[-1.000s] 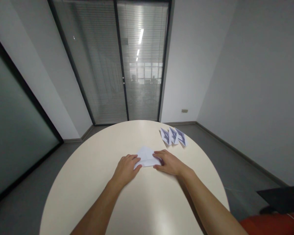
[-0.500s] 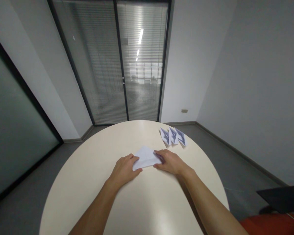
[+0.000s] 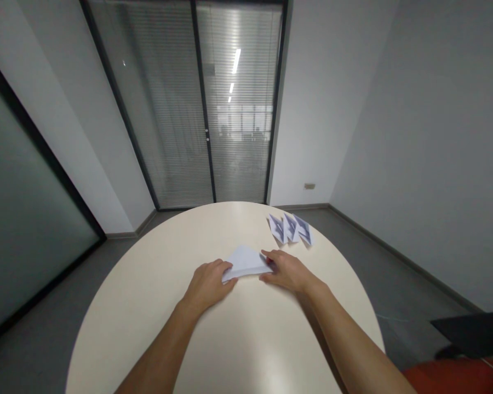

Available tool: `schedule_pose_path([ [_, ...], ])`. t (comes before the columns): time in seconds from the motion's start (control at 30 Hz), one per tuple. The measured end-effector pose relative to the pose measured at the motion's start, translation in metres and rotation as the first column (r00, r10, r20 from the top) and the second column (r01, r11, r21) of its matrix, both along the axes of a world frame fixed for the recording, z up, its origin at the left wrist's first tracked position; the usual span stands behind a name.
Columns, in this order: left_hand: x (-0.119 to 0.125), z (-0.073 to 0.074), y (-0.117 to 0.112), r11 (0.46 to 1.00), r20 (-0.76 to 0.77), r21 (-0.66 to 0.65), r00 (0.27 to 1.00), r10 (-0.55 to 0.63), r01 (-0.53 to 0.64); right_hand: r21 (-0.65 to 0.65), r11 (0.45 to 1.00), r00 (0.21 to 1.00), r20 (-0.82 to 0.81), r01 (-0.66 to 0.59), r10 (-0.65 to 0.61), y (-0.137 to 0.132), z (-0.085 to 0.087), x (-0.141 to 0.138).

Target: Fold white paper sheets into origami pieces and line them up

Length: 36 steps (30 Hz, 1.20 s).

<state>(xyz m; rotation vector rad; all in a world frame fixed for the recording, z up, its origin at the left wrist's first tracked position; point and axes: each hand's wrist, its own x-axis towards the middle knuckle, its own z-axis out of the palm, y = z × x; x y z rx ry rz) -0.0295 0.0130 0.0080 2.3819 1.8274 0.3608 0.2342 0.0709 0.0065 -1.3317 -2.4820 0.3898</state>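
Note:
A white sheet of paper [image 3: 246, 259], folded to a peak at its far side, lies on the round table between my hands. Along its near edge runs a folded strip. My left hand [image 3: 209, 282] grips the left corner, thumb on the near side and fingers on top. At the right corner, my right hand [image 3: 290, 271] holds the paper between thumb and curled fingers, its index finger stretched a little over the top. The fingers hide both corners of the sheet.
Three folded paper pieces [image 3: 290, 229] with grey printing overlap in a row near the far right edge of the pale round table [image 3: 156, 284]. A black flat object [image 3: 472, 334] and a red surface [image 3: 456, 377] sit at lower right. Beyond the table stands a glass door with blinds [image 3: 238, 164].
The strip along the paper's near edge has been folded up further, and that edge now lies slightly farther away. My hands have shifted only slightly.

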Motion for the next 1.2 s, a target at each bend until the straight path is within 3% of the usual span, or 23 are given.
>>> schedule_pose_path([
  [0.9, -0.006, -0.022, 0.011, 0.988, 0.043, 0.077, 0.99, 0.131, -0.134, 0.024, 0.983, 0.982, -0.063, 0.182, -0.18, 0.007, -0.014, -0.001],
  [1.2, -0.004, -0.03, 0.011, 0.984, 0.084, 0.145, 0.992, 0.092, -0.103, 0.033, 0.97, 0.969, -0.08, 0.239, -0.236, 0.011, -0.022, -0.001],
])
